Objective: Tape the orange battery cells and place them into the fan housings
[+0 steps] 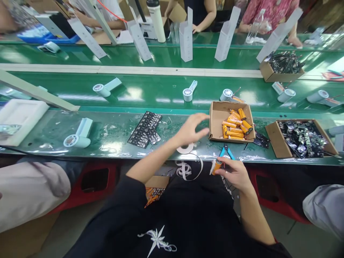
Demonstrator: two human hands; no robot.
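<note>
Left hand raised over the green surface, fingers spread and loose, holding nothing; blurred. It hovers just above a roll of white tape at the surface's near edge and just left of an open cardboard box of orange batteries.

Right hand held off the near edge of the surface, over the lap. Grip pinched shut on one orange battery, white tip pointing down-left. Blue-handled cutters lie on the surface just above that hand; cannot tell if they touch it.

Loose white tape strip curls below the roll, against the black shirt.

Left of the raised hand: a fanned stack of black circuit strips. Farther left, a pale blue handheld fan lying on its side. Right end: a second cardboard box of dark small parts.

More fans lie on the belt behind. Other people's hands show at the far side.
</note>
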